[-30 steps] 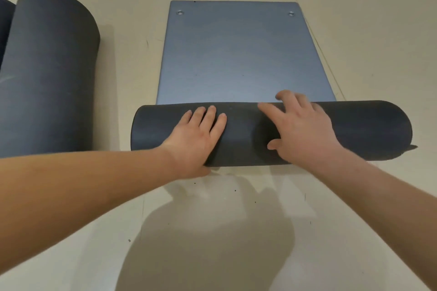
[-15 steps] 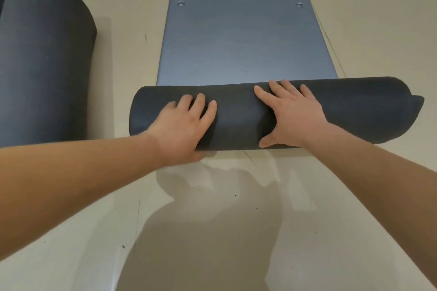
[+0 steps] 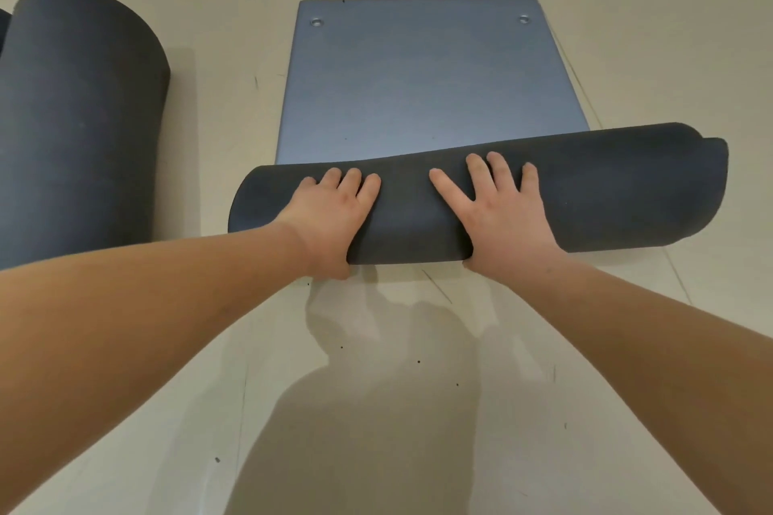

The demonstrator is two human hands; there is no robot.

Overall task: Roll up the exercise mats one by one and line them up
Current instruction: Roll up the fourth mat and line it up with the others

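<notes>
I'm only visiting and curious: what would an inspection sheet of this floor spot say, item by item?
Surface: pale floor, a few dark specks, thin seam lines.
Job's things: half-rolled mat, its flat part with two eyelets lying beyond; finished roll apart at left.
Clutter: nothing seen.
Grips: left hand and right hand press flat on the half-rolled mat, fingers straight.
Cables: nothing seen.
Surroundings: person's shadow on the near floor; sliver of another roll at far-left edge.

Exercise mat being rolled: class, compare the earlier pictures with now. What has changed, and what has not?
The roll has advanced away from the person over the flat blue part, now shorter; its right end has run ahead, so it lies skewed. The left hand and right hand still press flat on it. The finished roll stayed put.
</notes>
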